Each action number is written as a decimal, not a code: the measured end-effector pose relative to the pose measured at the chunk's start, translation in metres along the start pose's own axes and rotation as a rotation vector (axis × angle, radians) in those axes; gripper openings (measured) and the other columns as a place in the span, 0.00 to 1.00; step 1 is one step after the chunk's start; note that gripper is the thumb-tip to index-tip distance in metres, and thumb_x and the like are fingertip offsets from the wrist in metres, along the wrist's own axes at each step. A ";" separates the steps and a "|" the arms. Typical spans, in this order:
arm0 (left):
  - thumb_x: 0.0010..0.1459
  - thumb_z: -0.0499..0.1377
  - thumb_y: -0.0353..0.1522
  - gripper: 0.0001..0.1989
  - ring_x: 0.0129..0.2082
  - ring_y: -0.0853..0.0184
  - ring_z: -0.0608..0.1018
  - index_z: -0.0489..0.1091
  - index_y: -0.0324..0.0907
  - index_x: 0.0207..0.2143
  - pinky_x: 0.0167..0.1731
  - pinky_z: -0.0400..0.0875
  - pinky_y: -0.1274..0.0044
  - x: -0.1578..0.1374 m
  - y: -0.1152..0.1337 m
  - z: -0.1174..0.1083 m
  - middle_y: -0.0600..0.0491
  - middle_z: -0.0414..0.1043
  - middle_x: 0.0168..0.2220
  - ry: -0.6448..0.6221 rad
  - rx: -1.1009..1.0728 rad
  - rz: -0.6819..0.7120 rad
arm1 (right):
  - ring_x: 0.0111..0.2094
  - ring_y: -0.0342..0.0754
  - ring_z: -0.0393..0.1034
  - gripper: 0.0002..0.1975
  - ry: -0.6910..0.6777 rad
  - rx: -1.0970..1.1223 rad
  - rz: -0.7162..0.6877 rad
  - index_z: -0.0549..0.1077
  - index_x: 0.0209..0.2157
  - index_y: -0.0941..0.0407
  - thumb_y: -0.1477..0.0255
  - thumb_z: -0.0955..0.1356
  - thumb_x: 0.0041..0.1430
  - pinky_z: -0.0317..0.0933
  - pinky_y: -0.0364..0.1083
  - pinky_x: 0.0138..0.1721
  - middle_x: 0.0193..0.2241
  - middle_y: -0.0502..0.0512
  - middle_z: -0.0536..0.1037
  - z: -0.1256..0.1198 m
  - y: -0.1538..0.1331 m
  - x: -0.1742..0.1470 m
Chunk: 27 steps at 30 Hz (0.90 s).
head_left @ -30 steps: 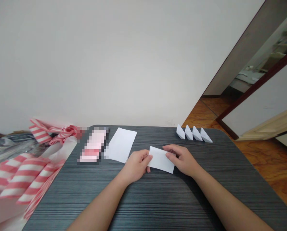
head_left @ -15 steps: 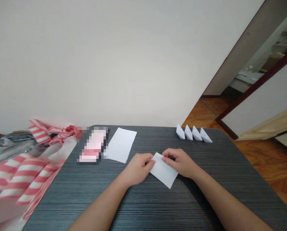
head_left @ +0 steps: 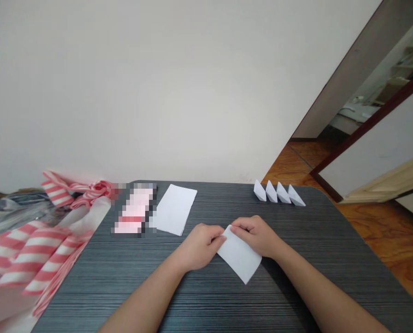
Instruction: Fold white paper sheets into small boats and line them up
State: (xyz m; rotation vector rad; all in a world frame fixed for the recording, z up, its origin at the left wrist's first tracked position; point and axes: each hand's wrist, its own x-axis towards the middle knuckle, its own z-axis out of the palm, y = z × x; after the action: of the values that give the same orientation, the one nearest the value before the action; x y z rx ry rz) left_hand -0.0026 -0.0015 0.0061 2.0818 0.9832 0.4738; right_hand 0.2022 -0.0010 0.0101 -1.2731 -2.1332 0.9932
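A white sheet of paper (head_left: pixel 241 257) is held between my two hands above the dark table, one corner pointing down toward me. My left hand (head_left: pixel 203 247) pinches its left edge near the top, thumb on the upper face. Along the upper right edge, my right hand (head_left: pixel 257 235) grips it with thumb above and fingers curled behind. Both sets of fingertips are close together at the top corner. Whether the sheet is folded in layers there, I cannot tell.
On the dark wood-grained table (head_left: pixel 206 305), a stack of white paper (head_left: pixel 177 209) lies at the back left beside a blurred-out pink object (head_left: pixel 135 208). Several folded white paper shapes (head_left: pixel 271 192) stand in a row at the back right. Striped cloth (head_left: pixel 36 254) lies left of the table.
The held sheet has come slightly nearer to me and its lower corner sits lower. My right hand has shifted a little left along the edge, its fingertips closer to the left hand's.
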 end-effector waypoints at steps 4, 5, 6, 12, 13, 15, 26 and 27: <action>0.59 0.48 0.33 0.15 0.21 0.74 0.62 0.57 0.39 0.20 0.22 0.50 0.80 0.000 0.002 -0.001 0.59 0.59 0.19 -0.001 0.011 -0.005 | 0.23 0.41 0.66 0.13 0.018 -0.032 0.000 0.74 0.27 0.59 0.70 0.62 0.60 0.54 0.39 0.25 0.22 0.49 0.75 0.002 0.001 0.000; 0.59 0.48 0.33 0.15 0.21 0.74 0.62 0.57 0.39 0.20 0.22 0.50 0.80 0.000 0.002 -0.001 0.59 0.58 0.19 -0.002 0.014 -0.006 | 0.23 0.40 0.66 0.13 0.018 -0.027 0.003 0.74 0.27 0.59 0.71 0.62 0.60 0.54 0.38 0.24 0.22 0.49 0.74 0.002 0.001 0.000; 0.59 0.48 0.33 0.15 0.21 0.74 0.62 0.57 0.39 0.20 0.22 0.50 0.80 0.000 0.002 -0.001 0.59 0.58 0.19 -0.003 0.016 -0.007 | 0.23 0.40 0.66 0.13 0.018 -0.019 0.005 0.74 0.27 0.59 0.71 0.62 0.60 0.54 0.38 0.24 0.22 0.49 0.74 0.002 0.000 0.001; 0.59 0.48 0.33 0.15 0.20 0.75 0.61 0.57 0.39 0.20 0.22 0.49 0.80 0.001 0.001 0.000 0.59 0.57 0.18 -0.018 0.033 0.009 | 0.25 0.40 0.67 0.12 0.018 -0.011 0.002 0.74 0.28 0.58 0.72 0.62 0.60 0.55 0.38 0.26 0.23 0.49 0.75 0.003 -0.002 0.003; 0.59 0.48 0.33 0.15 0.20 0.75 0.61 0.57 0.39 0.19 0.22 0.49 0.80 0.001 0.001 0.000 0.59 0.57 0.18 -0.017 0.033 0.010 | 0.25 0.41 0.67 0.12 0.017 -0.015 0.008 0.74 0.28 0.58 0.72 0.61 0.60 0.55 0.38 0.26 0.23 0.49 0.75 0.003 -0.002 0.003; 0.59 0.48 0.33 0.15 0.20 0.74 0.61 0.57 0.39 0.19 0.22 0.49 0.80 0.001 0.001 0.000 0.59 0.57 0.18 -0.014 0.026 0.006 | 0.25 0.41 0.67 0.13 0.016 -0.019 0.022 0.74 0.28 0.59 0.71 0.61 0.60 0.55 0.39 0.26 0.23 0.50 0.75 0.003 -0.001 0.003; 0.59 0.47 0.35 0.15 0.21 0.72 0.64 0.63 0.40 0.22 0.22 0.53 0.80 0.001 0.002 0.000 0.57 0.63 0.19 0.079 -0.105 -0.090 | 0.21 0.41 0.60 0.17 -0.037 0.018 0.080 0.71 0.23 0.59 0.67 0.60 0.61 0.51 0.39 0.21 0.18 0.48 0.68 0.002 0.001 0.003; 0.59 0.47 0.35 0.15 0.21 0.71 0.65 0.64 0.40 0.23 0.22 0.53 0.80 0.000 0.001 0.000 0.57 0.64 0.20 0.080 -0.120 -0.095 | 0.21 0.41 0.59 0.17 -0.036 0.030 0.088 0.71 0.23 0.59 0.67 0.60 0.61 0.50 0.39 0.21 0.18 0.48 0.68 0.002 0.002 0.003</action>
State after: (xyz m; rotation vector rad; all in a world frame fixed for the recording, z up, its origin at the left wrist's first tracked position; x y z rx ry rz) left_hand -0.0016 -0.0018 0.0066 1.9126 1.0687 0.5575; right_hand 0.2004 0.0017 0.0078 -1.3542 -2.0962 1.0882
